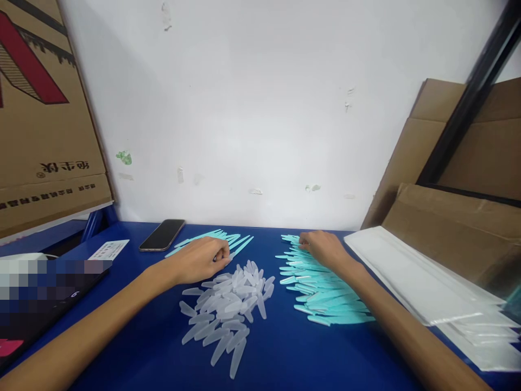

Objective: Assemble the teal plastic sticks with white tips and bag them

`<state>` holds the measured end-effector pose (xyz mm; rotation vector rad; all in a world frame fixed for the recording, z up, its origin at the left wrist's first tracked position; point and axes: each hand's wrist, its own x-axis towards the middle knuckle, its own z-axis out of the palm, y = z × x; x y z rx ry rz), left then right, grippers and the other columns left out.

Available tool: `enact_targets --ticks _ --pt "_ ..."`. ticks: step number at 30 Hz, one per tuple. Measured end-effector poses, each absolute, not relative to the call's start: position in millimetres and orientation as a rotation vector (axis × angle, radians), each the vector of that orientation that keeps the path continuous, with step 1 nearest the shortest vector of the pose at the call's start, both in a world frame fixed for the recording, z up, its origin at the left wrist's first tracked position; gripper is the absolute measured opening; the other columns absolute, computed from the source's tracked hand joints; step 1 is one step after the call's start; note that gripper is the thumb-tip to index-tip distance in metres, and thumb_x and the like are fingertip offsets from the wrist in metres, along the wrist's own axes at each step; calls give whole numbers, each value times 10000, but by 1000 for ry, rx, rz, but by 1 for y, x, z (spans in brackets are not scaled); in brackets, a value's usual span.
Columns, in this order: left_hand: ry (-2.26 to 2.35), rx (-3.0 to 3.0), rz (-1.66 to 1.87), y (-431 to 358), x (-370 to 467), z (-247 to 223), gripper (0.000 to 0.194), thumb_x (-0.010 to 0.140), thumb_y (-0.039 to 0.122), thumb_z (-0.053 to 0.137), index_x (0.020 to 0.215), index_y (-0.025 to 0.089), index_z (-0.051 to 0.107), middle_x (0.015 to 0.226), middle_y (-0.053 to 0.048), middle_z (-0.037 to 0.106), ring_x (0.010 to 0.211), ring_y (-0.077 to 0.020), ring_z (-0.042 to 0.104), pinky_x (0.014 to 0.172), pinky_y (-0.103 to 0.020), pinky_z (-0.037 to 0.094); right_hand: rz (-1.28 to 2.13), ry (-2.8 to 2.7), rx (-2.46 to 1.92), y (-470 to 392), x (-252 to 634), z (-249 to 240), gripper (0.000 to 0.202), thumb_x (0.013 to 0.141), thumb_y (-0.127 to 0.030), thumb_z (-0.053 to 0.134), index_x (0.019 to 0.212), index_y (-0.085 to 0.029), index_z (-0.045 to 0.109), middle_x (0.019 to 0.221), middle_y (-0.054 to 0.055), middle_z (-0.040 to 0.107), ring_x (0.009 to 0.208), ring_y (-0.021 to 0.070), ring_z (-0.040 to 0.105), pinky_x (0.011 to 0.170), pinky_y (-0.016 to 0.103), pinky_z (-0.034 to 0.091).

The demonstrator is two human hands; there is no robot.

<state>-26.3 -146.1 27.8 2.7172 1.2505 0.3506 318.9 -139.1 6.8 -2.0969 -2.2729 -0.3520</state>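
Note:
My left hand (203,259) is closed, its fingertips pinched on a small translucent plastic cap (232,256) at the far edge of the cap pile. Just beyond it lie slim turquoise plastic sticks (243,247), shaped like eyebrow razors, partly hidden by the hand. A loose heap of translucent caps (234,304) spreads in front of me, mid-table. On the right, my right hand (323,248) reaches over a larger pile of turquoise sticks (321,293). Its fingers are bent together on a stick at the pile's far end; the grip is partly hidden.
A smartphone (163,235) lies at the back left of the blue table (277,358). White plastic bags (411,277) are stacked along the right, beside brown cardboard (443,233). A printed carton (49,119) stands at left, near a card (109,250). A white wall closes off the back.

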Motion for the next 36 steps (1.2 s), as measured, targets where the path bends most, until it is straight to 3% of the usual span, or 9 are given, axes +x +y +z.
enact_targets --ticks 12,16,20,25,36 --pt "1170 2779 454 -151 -23 29 262 973 408 421 900 222 591 839 -30 691 687 -194 597 582 -280 337 -477 -2291 -2027 -141 318 13 230 960 -304 516 888 -247 727 895 59 735 869 222 687 636 258 370" --pt "1144 2781 505 -151 -22 28 286 986 421 408 938 226 612 854 -33 693 698 -192 599 588 -276 344 -579 -2260 -1981 -147 311 18 283 1019 -341 396 1051 -231 655 1001 85 702 824 220 677 617 275 361" --pt "1127 2776 547 -152 -20 28 287 991 412 405 991 229 627 862 -29 699 673 -178 597 597 -276 355 -641 -2234 -1865 -158 299 23 299 1046 -358 318 1175 -216 547 952 85 697 696 189 648 544 263 306" --pt "1119 2743 583 -156 -17 29 281 995 400 414 1025 234 639 853 -9 706 587 -137 574 588 -270 365 -623 -2349 -1537 -174 277 26 286 1042 -336 364 1210 -259 582 899 54 690 711 160 614 546 249 283" --pt "1049 2775 681 -158 -12 25 284 1000 374 425 1094 218 642 911 -30 709 629 -139 592 599 -271 398 -491 -2447 -1056 -187 253 15 278 1021 -302 447 1181 -278 673 885 31 668 704 115 585 532 235 306"
